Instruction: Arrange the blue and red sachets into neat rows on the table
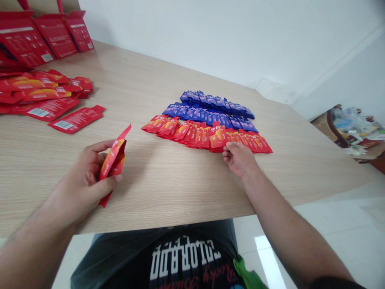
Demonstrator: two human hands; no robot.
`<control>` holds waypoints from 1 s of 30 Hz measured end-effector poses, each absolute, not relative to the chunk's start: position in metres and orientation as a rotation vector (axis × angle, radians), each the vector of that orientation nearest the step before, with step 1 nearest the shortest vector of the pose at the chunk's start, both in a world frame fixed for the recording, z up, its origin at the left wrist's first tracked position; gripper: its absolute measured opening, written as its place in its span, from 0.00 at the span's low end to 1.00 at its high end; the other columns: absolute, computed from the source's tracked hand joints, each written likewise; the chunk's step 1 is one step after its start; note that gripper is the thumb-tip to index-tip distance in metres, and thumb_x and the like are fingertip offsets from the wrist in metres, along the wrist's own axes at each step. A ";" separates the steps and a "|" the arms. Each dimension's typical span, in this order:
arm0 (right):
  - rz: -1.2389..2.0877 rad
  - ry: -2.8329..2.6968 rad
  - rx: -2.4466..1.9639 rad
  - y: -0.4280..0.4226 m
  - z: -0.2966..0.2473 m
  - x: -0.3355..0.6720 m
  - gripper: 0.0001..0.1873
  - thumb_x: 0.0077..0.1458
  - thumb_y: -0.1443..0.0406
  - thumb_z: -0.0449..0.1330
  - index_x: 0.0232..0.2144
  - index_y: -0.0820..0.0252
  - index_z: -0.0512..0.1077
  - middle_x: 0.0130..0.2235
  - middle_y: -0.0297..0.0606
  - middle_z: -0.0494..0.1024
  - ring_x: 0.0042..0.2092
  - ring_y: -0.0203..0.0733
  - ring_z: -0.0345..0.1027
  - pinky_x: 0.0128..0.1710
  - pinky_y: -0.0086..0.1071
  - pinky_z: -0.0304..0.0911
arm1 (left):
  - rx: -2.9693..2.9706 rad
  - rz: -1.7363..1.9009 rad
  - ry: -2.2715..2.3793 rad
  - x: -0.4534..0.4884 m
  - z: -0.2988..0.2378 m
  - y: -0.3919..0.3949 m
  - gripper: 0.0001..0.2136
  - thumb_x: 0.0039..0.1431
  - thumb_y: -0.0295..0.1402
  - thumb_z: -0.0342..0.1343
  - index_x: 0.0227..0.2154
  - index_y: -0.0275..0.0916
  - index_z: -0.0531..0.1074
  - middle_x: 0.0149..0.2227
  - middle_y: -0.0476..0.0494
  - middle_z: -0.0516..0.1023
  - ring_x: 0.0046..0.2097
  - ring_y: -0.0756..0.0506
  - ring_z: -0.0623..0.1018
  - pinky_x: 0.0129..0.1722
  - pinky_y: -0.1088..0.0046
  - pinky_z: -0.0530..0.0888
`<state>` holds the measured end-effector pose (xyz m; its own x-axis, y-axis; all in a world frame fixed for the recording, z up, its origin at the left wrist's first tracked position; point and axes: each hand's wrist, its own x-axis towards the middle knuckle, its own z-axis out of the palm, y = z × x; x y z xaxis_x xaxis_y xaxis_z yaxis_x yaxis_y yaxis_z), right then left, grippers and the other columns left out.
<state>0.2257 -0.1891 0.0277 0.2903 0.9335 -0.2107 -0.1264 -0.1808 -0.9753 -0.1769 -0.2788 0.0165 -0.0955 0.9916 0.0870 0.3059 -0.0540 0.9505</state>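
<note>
My left hand [81, 180] is shut on a small bunch of red foil sachets [113, 160], which stick up past my fingers with a yellow-orange pattern showing. My right hand [239, 159] lies on the light wood table [168, 80], its fingertips at the lower edge of a fanned, overlapping row of red sachets [207, 137]. It holds nothing that I can see. Behind that row, a similar overlapping band of blue sachets [210, 110] touches the red ones.
A loose heap of red sachets [39, 94] lies at the table's left, with two apart at its front. Flat red cartons [55, 36] stand in the far left corner. The table's near edge runs below my hands. A mixed heap [351, 132] sits on the floor at right.
</note>
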 end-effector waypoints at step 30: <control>1.529 -1.386 -0.927 -0.285 0.011 0.139 0.27 0.66 0.50 0.71 0.60 0.53 0.74 0.52 0.42 0.81 0.44 0.45 0.81 0.34 0.34 0.82 | 1.416 1.182 1.310 -0.039 0.017 -0.267 0.42 0.49 0.28 0.70 0.67 0.43 0.62 0.45 0.45 0.77 0.41 0.44 0.78 0.42 0.64 0.75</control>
